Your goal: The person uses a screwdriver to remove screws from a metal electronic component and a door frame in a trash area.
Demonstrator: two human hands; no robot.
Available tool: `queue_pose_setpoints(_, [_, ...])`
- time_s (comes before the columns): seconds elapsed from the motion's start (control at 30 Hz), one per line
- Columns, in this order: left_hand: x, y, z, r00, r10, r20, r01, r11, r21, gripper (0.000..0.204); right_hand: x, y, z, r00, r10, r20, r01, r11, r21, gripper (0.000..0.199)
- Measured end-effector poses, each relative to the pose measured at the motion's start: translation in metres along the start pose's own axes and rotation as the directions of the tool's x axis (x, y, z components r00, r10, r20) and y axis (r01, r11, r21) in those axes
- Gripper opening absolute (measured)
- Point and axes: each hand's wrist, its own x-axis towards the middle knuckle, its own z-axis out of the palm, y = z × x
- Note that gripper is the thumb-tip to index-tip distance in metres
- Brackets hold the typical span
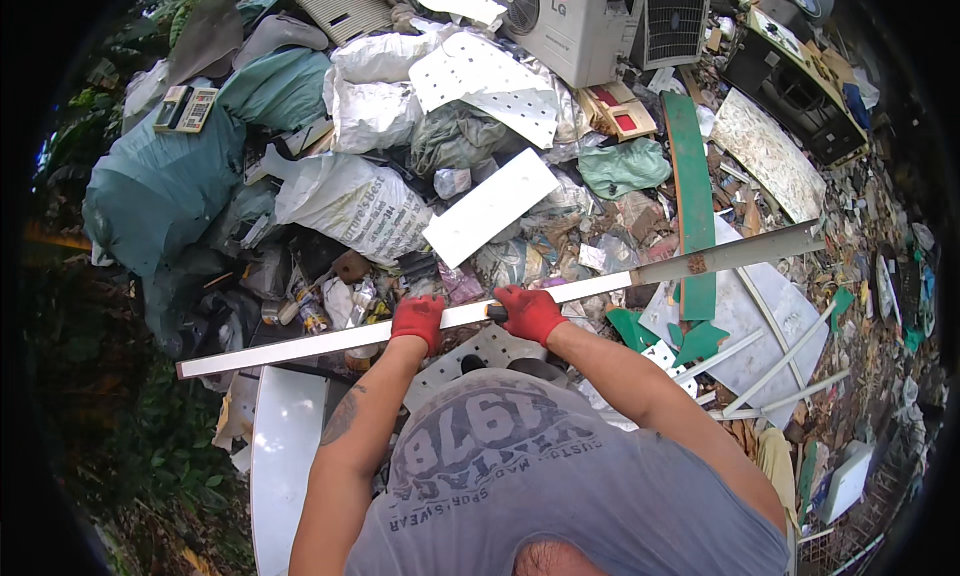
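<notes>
A long, narrow white metal bar (pixel 280 352) lies slantwise across in front of me, its left end lower than its right. The bar's far right part is greyer, with a rusty brown patch. Red gloves cover both my hands. My left hand (pixel 418 322) is closed around the bar near its middle. A short way to the right, my right hand (pixel 530 314) is also closed at the bar. A small black piece (pixel 496 313) with a bit of orange sticks out by the right hand's fingers; its kind I cannot make out.
Scrap lies heaped all around. Beyond my hands are a white panel (pixel 490 208), a printed white sack (pixel 355 206) and an air-conditioner unit (pixel 575 26). A green board (pixel 688 176) passes by the bar on the right. Teal bags (pixel 160 196) and plants (pixel 130 446) are leftward.
</notes>
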Motion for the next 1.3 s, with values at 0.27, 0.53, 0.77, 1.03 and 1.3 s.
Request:
queue_pose_setpoints(0.27, [0.023, -0.098, 0.046, 0.990, -0.137, 0.026, 0.136, 0.990, 0.025, 0.042, 0.046, -0.027, -0.010, 0.999, 0.014, 0.041, -0.018, 0.995, 0.102, 0.056])
queue_pose_setpoints(0.53, [0.025, -0.133, 0.097, 0.995, -0.042, -0.087, 0.039, 0.999, -0.035, 0.036, -0.135, 0.085, -0.025, 0.542, 0.510, 0.668, -0.797, 0.565, 0.215, 0.043])
queue_pose_setpoints(0.77, [0.057, -0.115, 0.084, 0.987, -0.143, -0.071, 0.139, 0.988, -0.065, 0.044, -0.121, 0.142, -0.064, 0.688, 0.702, 0.186, -0.425, 0.182, 0.886, 0.058])
queue_pose_setpoints(1.03, [0.087, 0.052, 0.034, 0.941, 0.232, -0.248, -0.273, 0.951, -0.147, 0.069, -0.063, 0.167, -0.030, 0.799, 0.555, 0.232, -0.306, 0.043, 0.951, 0.023])
queue_pose_setpoints(1.3, [0.144, 0.110, -0.003, 0.967, 0.249, 0.060, -0.242, 0.964, -0.107, 0.058, -0.042, 0.160, -0.053, 0.914, 0.362, 0.183, -0.329, 0.401, 0.855, 0.028])
